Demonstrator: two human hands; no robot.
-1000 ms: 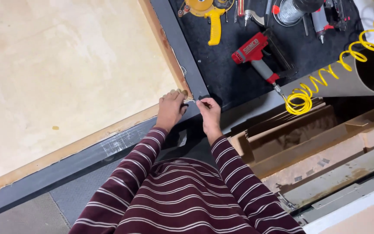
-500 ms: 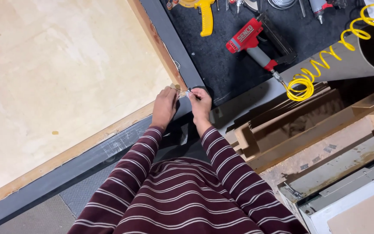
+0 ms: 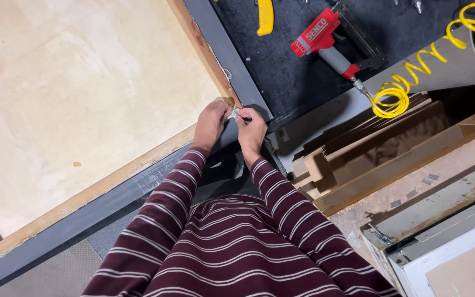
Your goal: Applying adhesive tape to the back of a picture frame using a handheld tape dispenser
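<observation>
At the near right corner of the big wood-framed panel (image 3: 83, 104), both hands have shifted a little along the grey bench edge (image 3: 221, 44) — same corner, same fiddly work going on. The left hand (image 3: 211, 124) pinches a small metal fitting (image 3: 233, 114), fingers closed; the right hand (image 3: 250, 129) is closed round a thin dark tool (image 3: 245, 118) against it. Containers — none clearly visible; the red nail gun (image 3: 331, 41) and yellow coiled hose (image 3: 408, 82) lie loose on the dark mat (image 3: 303, 77).

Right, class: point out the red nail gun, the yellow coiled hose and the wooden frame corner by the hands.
red nail gun (image 3: 321, 36), head view, on its red body.
yellow coiled hose (image 3: 391, 98), head view, on the bunched coils.
wooden frame corner (image 3: 227, 99), head view, on the wood strip just above the left hand (image 3: 211, 124).
</observation>
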